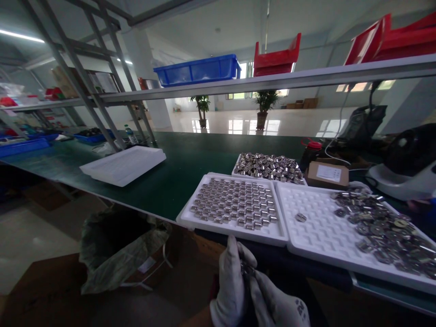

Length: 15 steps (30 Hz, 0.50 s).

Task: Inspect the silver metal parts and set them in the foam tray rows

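Both my hands wear white gloves and meet below the bench edge. My left hand (232, 284) and my right hand (277, 304) are closed together around small metal parts (247, 269), only partly visible between the fingers. Just above them a white tray (235, 229) holds rows of small shiny metal cylinders. To its right a second white tray (316, 236) has mostly bare pockets on its left, one lone part (300, 217), and a loose pile of metal parts (384, 227) on its right. Behind them stands a tray heaped with metal cylinders (269, 166).
The long green bench (184, 163) carries a stack of white trays (124, 165) at left, a cardboard box (327, 175) and a red-capped jar (310, 152). Blue and red bins (199, 69) sit on the shelf above. A lined cardboard box (119, 245) stands on the floor.
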{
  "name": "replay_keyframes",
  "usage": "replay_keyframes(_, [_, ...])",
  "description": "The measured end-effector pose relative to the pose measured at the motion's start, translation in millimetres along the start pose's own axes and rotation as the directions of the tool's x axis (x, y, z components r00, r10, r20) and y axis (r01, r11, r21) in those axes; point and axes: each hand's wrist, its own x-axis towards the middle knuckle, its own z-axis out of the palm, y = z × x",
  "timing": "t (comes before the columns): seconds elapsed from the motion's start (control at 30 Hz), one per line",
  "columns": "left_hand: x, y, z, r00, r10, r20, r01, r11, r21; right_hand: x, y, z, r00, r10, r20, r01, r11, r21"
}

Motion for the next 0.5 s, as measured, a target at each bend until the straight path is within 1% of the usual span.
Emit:
replay_keyframes(0.07, [0,-1,2.1,0.999,-0.038,-0.002,0.038,0.996,-0.086,0,7,9,0.985,-0.167,-0.05,0.155,0.97,-0.188])
replay_keyframes(0.13, [1,-3,3.4,0.998,-0.06,0.013,0.061,0.987,-0.146,1,10,16,0.955,-0.292,-0.047,0.264,0.912,-0.315])
replay_keyframes(0.23, [4,-5,1.4,0.996,-0.083,0.042,0.09,0.976,-0.197,5,7,17,0.933,-0.36,0.018,0.33,0.832,-0.446])
replay_keyframes(0.27, [5,-5,-0.7,0.994,-0.085,0.066,0.097,0.975,-0.2,7,5,14,0.932,-0.361,0.034,0.334,0.816,-0.471])
replay_keyframes(0.3, [5,-5,-3.3,0.992,-0.086,0.097,0.104,0.975,-0.198,9,4,10,0.941,-0.337,0.029,0.311,0.827,-0.469])
replay_keyframes(0.37, [6,0,-9.8,0.982,-0.068,0.177,0.097,0.981,-0.165,14,3,-1,0.969,-0.244,-0.046,0.21,0.902,-0.377])
replay_keyframes(0.43, [5,7,-16.0,0.969,-0.002,0.246,0.035,0.991,-0.131,20,3,-12,0.981,-0.167,-0.1,0.147,0.972,-0.183])
replay_keyframes(0.47, [5,11,-18.3,0.957,0.024,0.288,0.012,0.993,-0.121,23,2,-18,0.985,-0.147,-0.092,0.142,0.988,-0.059])
replay_keyframes(0.5, [5,16,-19.8,0.942,0.019,0.336,0.024,0.992,-0.123,26,2,-22,0.987,-0.151,-0.063,0.154,0.986,0.061])
